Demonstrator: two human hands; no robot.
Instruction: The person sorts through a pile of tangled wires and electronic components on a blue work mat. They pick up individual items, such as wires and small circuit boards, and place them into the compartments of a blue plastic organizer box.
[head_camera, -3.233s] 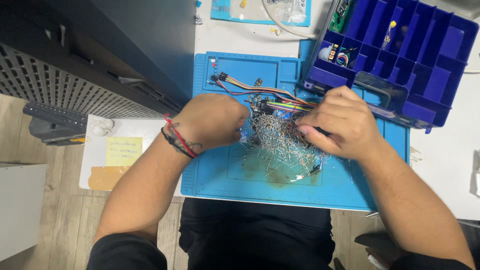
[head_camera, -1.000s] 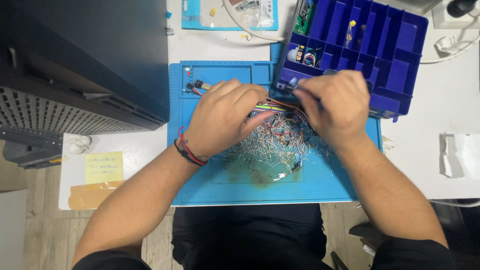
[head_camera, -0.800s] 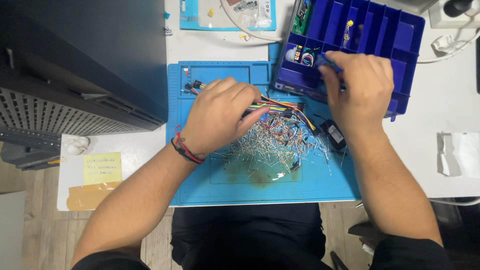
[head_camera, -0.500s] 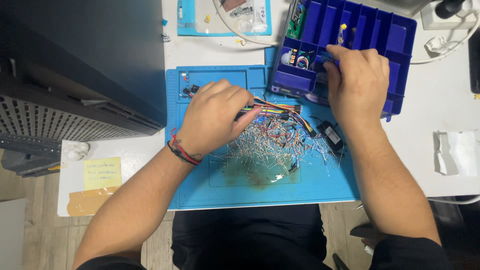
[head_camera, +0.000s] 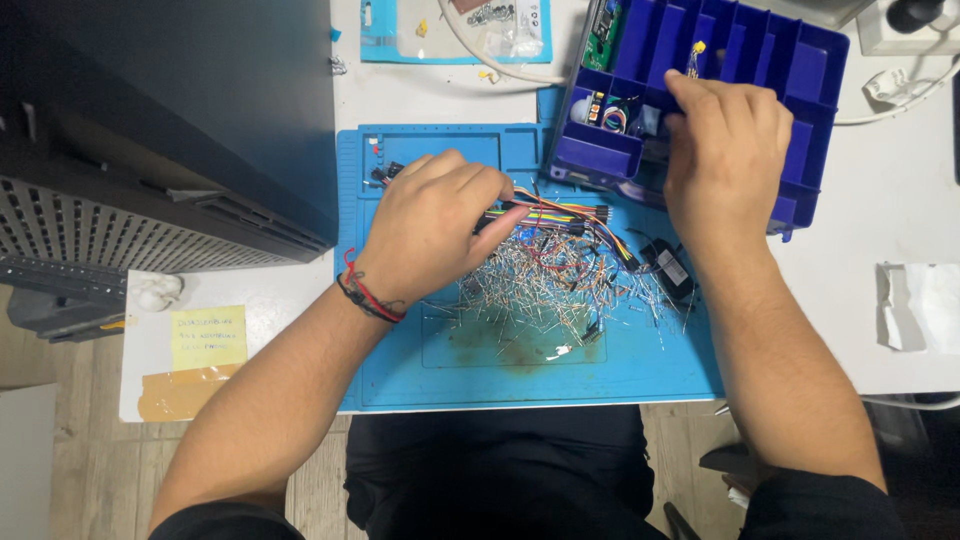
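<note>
Sorting is the step we judge to be in hand, so we take the scene from its biggest piece down: a white table (head_camera: 860, 300) carries a blue work mat (head_camera: 420, 370), and against the mat's far right corner sits a blue compartment box (head_camera: 800, 70) with its dividers open to us. Spread over the middle of the mat lies a loose heap of small wire-legged components (head_camera: 545, 290), and across its top runs a ribbon of coloured jumper wires (head_camera: 560, 212), with a small black module (head_camera: 672, 268) just beside the heap on the right. Our left hand (head_camera: 430, 225) rests curled at the heap's left edge, fingertips pressed together on the near end of the jumper wires. Our right hand (head_camera: 728, 150) is over the near compartments of the box, fingers bent downward into it; whether they pinch a part we cannot tell, since the hand hides its own tips. As we read it, one piece is being delivered to the box while the ribbon is held aside. The next move calls for a clean release into one compartment only, and a steady left grip so the ribbon does not drag the heap.
</note>
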